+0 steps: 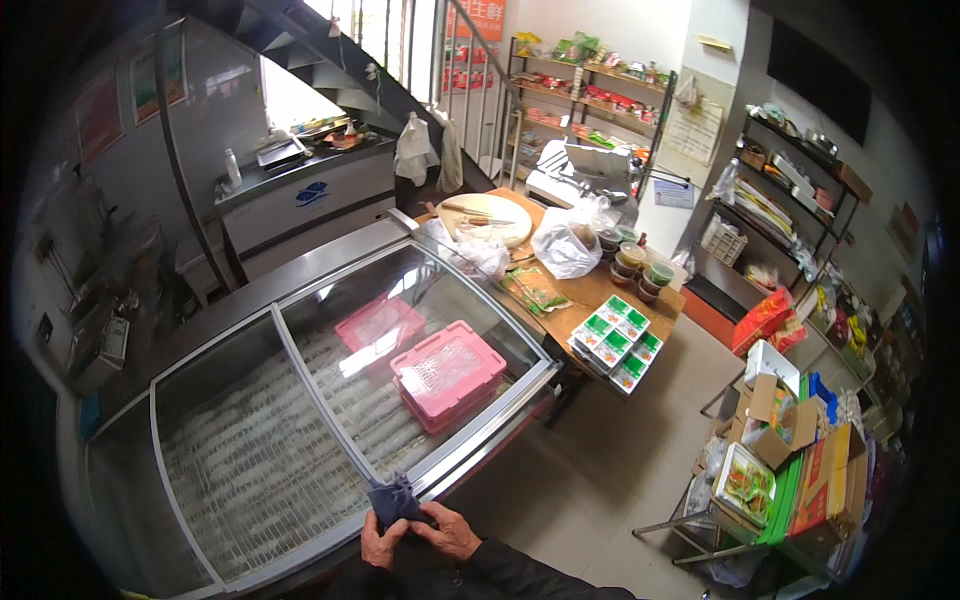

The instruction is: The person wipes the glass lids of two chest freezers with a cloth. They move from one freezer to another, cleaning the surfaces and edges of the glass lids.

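Note:
A dark blue cloth [393, 501] is bunched up at the front rim of a glass-topped display freezer [442, 480]. My left hand [381, 538] grips its near left side. On the right, my right hand [450, 529] pinches the same cloth, and the thumbs of both hands nearly meet. Beneath the curved glass, a stack of pink plastic baskets [448, 369] with a lid stands on a wire rack [255, 450]. Another pink basket or its reflection [379, 322] shows behind the stack.
A wooden table [667, 304] beyond the freezer holds a round chopping board [487, 217] with knives, plastic bags, lidded tubs [656, 274] and white-green packs [611, 330]. Open cardboard boxes [780, 420] stand on a rack at right. Stairs and stocked shelves rise behind.

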`<action>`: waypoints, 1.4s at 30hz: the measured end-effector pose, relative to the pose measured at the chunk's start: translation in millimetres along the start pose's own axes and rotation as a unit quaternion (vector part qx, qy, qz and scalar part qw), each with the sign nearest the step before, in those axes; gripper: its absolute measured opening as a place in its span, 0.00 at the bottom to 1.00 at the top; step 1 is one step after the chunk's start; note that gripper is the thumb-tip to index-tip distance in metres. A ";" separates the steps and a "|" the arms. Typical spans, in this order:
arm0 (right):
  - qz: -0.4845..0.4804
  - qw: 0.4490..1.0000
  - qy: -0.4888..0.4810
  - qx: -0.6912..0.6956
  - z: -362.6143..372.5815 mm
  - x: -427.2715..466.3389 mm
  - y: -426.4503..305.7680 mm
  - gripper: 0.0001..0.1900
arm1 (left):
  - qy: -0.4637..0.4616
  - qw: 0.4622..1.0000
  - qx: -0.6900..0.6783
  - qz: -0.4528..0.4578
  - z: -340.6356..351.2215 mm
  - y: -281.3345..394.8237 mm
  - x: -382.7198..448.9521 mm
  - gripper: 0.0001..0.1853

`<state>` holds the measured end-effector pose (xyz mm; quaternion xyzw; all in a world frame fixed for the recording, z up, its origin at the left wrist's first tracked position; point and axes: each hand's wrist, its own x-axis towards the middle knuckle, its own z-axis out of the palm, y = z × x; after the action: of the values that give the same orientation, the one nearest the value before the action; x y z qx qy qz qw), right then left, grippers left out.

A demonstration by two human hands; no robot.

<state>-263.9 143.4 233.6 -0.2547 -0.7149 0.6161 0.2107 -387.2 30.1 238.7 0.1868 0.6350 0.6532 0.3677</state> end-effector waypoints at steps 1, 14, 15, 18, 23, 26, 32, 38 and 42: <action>0.001 1.000 -0.011 0.014 -5.0 2.1 3.2 0.18 | 0.004 1.000 -0.012 -0.002 5.9 0.4 1.3 0.25; 0.025 0.996 0.084 0.021 -30.2 -1.6 22.5 0.23 | -0.140 0.955 -0.250 -0.081 37.4 -27.5 49.2 0.28; 0.028 0.995 0.096 0.017 -30.2 -3.8 16.7 0.23 | -0.150 0.956 -0.241 -0.078 44.4 -14.7 44.6 0.26; 0.055 0.992 0.106 0.033 -27.8 -10.3 8.7 0.24 | -0.118 0.965 -0.132 -0.192 32.3 -12.5 48.1 0.27; 0.050 0.976 0.158 0.144 -12.1 -25.3 15.1 0.31 | -0.109 0.956 -0.202 -0.182 27.6 11.5 49.6 0.22; 0.003 0.960 0.185 0.210 6.2 -27.7 43.5 0.28 | -0.097 0.971 -0.193 -0.107 18.8 11.5 74.2 0.23; 0.181 0.948 0.253 0.060 5.4 -42.9 45.2 0.24 | -0.153 0.970 -0.183 -0.034 13.8 41.0 89.0 0.29; 0.034 0.951 0.255 0.173 -17.8 -40.4 15.9 0.38 | -0.211 0.967 -0.128 -0.062 11.8 59.7 76.0 0.29; 0.009 0.968 0.155 0.196 -25.0 -41.2 -18.7 0.44 | -0.279 0.955 -0.077 -0.071 13.7 71.1 58.0 0.26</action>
<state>-218.3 135.0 256.4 -0.3072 -0.5366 0.6991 0.3591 -433.0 86.7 296.3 0.2874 0.4664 0.5942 0.5889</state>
